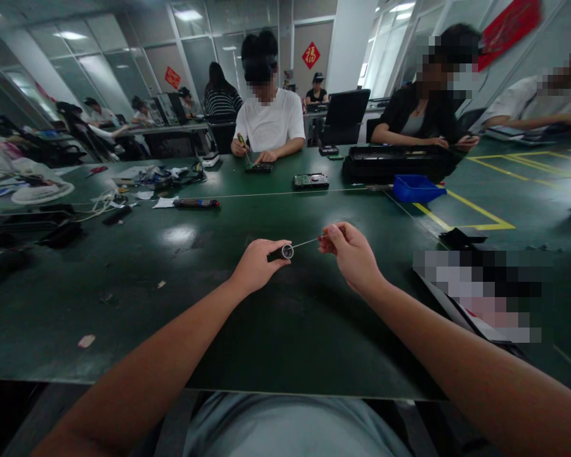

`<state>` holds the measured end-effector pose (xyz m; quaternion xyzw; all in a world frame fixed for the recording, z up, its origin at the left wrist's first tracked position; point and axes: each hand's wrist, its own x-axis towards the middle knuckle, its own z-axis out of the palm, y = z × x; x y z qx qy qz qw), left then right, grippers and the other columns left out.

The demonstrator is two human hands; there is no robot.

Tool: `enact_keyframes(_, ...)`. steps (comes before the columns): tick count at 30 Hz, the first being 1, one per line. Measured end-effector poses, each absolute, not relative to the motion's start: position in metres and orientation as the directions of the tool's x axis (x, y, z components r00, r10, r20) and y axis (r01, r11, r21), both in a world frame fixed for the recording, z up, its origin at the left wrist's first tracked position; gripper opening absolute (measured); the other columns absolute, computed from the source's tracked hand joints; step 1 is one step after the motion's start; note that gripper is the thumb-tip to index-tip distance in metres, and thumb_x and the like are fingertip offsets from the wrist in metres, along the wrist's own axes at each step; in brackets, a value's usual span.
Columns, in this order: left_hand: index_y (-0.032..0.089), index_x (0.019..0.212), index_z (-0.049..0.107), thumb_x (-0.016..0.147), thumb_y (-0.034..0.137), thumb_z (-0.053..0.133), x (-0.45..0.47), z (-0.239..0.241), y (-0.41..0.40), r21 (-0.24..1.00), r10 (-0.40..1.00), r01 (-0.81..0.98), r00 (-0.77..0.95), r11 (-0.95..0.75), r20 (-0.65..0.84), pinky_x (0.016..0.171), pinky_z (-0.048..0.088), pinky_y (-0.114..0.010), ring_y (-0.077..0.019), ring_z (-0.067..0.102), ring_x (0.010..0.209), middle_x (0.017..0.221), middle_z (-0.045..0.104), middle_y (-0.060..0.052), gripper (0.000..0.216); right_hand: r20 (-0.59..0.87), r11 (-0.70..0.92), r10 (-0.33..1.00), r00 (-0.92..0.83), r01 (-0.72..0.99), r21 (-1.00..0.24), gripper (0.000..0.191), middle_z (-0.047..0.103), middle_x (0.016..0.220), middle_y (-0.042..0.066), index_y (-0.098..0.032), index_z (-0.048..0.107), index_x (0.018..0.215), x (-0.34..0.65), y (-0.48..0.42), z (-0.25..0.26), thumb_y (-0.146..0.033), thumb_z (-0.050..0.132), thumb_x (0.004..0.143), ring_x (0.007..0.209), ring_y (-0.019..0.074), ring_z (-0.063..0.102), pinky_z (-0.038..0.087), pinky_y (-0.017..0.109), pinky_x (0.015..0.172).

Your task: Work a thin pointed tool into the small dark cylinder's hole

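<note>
Between thumb and fingers, my left hand (pixel 259 265) grips a small round part with a silvery rim (pixel 288 252). Its open end faces me, and dark material shows behind the rim. My right hand (pixel 349 251) is closed around the handle of a thin screwdriver (pixel 307 242), mostly hidden by the fingers. The metal shaft points left, and its tip reaches the rim of the round part; whether it touches or goes inside I cannot tell. Both hands are held above the green table (pixel 276 343).
Across the table a person in a white shirt (pixel 271 117) works on a dark device with a screwdriver. A hard drive (pixel 311 181), a long black casing (pixel 394 164) and a blue tray (pixel 417 188) lie ahead. A pen-like tool (pixel 196 203) is left of centre, a white fan (pixel 42 189) far left.
</note>
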<state>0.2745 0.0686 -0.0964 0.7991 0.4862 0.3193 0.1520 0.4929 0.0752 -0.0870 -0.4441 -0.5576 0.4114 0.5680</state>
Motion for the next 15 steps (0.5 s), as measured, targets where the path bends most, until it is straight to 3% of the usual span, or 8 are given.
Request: enact_keyframes(15, 0.026, 0.124, 0.068, 0.084, 0.024, 0.076, 0.274, -0.096, 0.068, 0.561, 0.871, 0.670, 0.321, -0.486, 0.371, 0.101, 0.046, -0.045, -0.0247, 0.064, 0.110, 0.119, 0.072, -0.005, 0.041, 0.379, 0.363, 0.925, -0.004, 0.300, -0.882, 0.026, 0.069, 0.076, 0.003, -0.020, 0.061, 0.091, 0.493, 0.062, -0.076, -0.044, 0.051, 0.096, 0.068, 0.0168, 0.064, 0.049, 0.033, 0.066)
